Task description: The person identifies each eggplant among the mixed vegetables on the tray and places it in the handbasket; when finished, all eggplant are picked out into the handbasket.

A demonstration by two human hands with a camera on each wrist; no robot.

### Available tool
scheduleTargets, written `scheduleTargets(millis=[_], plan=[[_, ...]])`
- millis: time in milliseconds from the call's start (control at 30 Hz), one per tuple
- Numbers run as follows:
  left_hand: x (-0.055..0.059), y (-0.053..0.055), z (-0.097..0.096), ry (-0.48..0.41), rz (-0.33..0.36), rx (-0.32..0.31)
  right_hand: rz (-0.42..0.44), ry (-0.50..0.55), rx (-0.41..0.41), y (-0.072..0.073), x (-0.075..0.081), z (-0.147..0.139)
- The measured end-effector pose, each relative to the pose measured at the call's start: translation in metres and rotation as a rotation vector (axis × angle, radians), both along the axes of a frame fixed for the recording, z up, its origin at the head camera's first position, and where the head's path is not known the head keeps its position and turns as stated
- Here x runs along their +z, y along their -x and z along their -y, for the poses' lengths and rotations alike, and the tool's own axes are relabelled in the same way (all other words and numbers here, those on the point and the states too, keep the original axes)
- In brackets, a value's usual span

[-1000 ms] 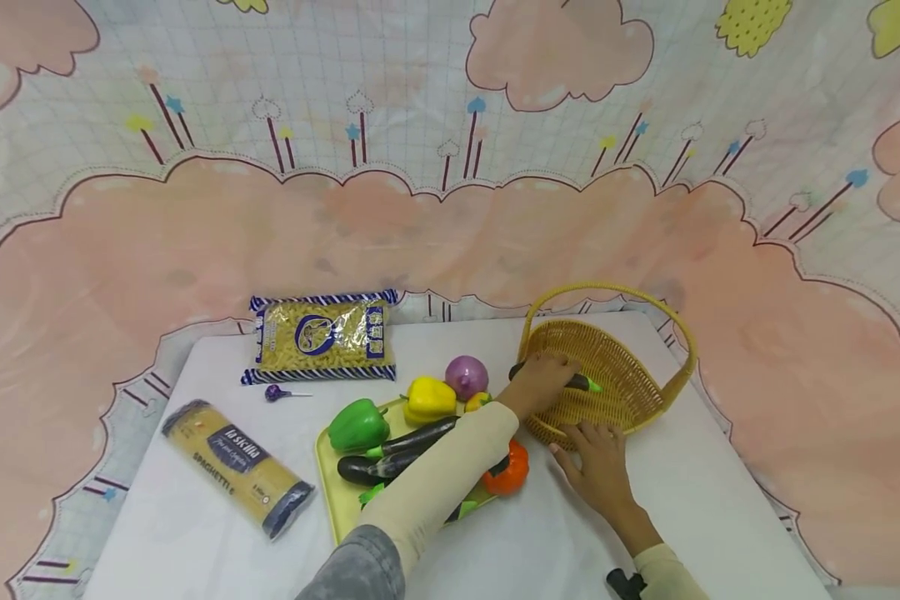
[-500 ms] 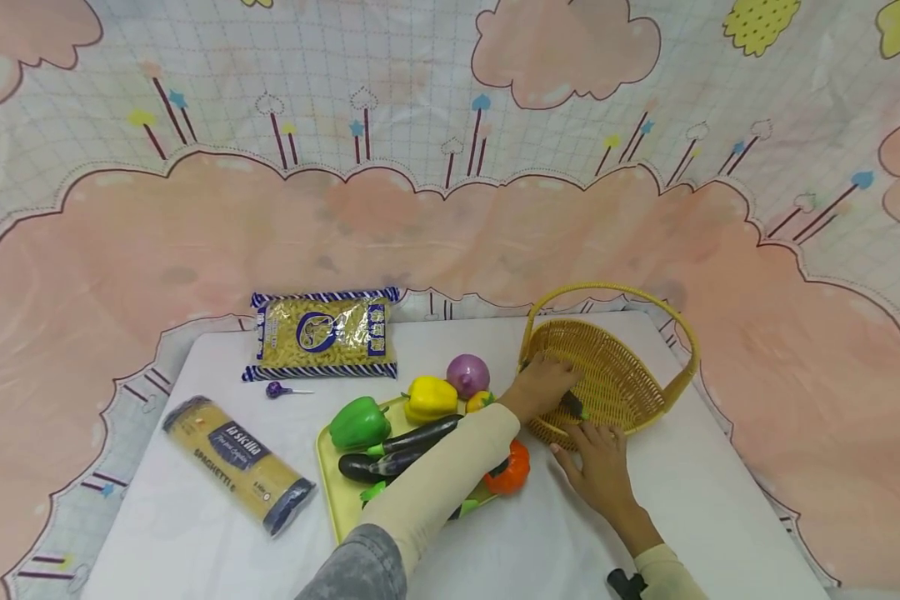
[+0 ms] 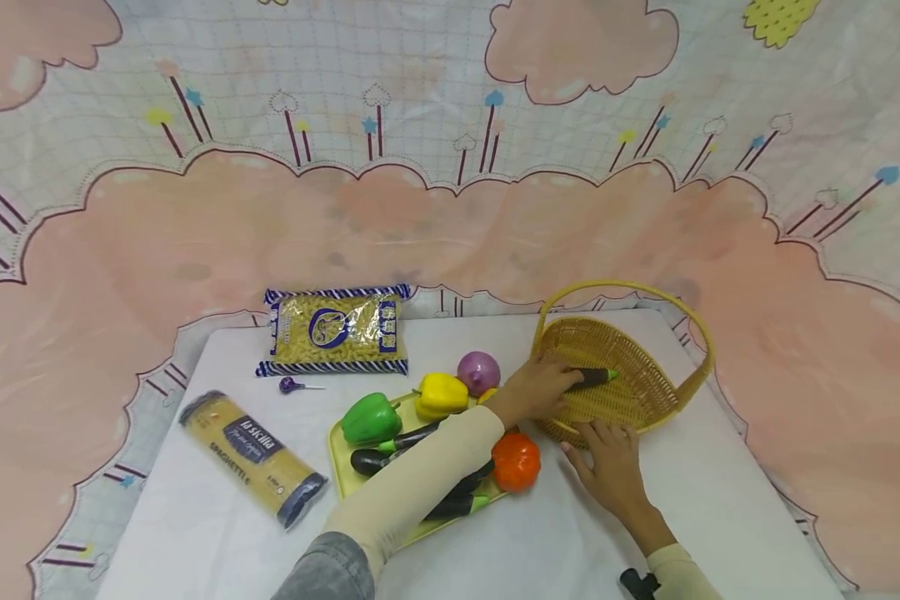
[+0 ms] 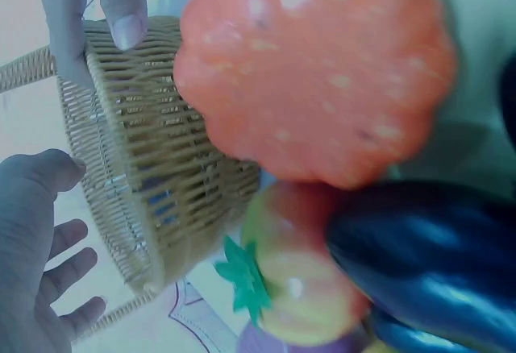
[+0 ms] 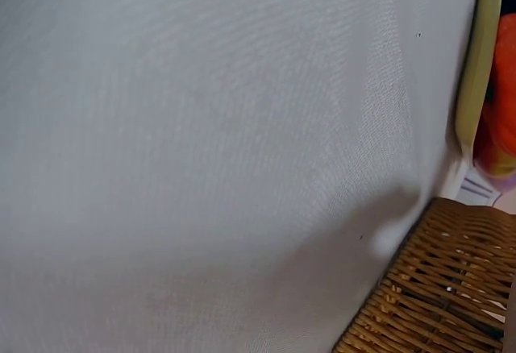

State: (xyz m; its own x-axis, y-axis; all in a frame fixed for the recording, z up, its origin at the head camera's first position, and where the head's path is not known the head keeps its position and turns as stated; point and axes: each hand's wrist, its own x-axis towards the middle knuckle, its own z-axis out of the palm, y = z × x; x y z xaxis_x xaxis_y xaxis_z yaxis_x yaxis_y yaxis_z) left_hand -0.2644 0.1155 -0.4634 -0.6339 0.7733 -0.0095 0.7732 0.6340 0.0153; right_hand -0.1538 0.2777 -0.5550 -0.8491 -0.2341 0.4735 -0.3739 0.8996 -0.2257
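Left hand (image 3: pixel 542 387) loose-fingered over the eggplant (image 3: pixel 594 377) in the basket (image 3: pixel 648 387), right hand (image 3: pixel 613 465), fingers round its near rim, far-right table (image 3: pixel 720 500) corner!

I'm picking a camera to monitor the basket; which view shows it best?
The head view: it frames the basket with handle and interior, though the left hand and right hand cover parts. The left wrist view shows side and rim, partly behind the orange pumpkin; the right wrist view, only a cropped patch of weave.
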Motion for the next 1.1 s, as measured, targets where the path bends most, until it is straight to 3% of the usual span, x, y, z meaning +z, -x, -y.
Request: scheduleTargets(millis=[400,700,1000,1100], plan=[[0.017,-0.017,0.047,-0.018,-0.002,0.105,-0.032,0.021,0.005,0.0,-0.003,-0.001],[0.009,-0.03,0.074,-0.031,0.062,0.187,-0.027,0.017,-0.009,-0.002,-0.002,0.001],[0.001,-0.047,0.104,-0.142,0.204,0.245,-0.014,0.025,-0.002,-0.003,-0.001,0.004],[-0.002,-0.055,0.114,-0.158,0.223,0.269,-0.011,0.016,-0.013,-0.003,0.0,0.003]])
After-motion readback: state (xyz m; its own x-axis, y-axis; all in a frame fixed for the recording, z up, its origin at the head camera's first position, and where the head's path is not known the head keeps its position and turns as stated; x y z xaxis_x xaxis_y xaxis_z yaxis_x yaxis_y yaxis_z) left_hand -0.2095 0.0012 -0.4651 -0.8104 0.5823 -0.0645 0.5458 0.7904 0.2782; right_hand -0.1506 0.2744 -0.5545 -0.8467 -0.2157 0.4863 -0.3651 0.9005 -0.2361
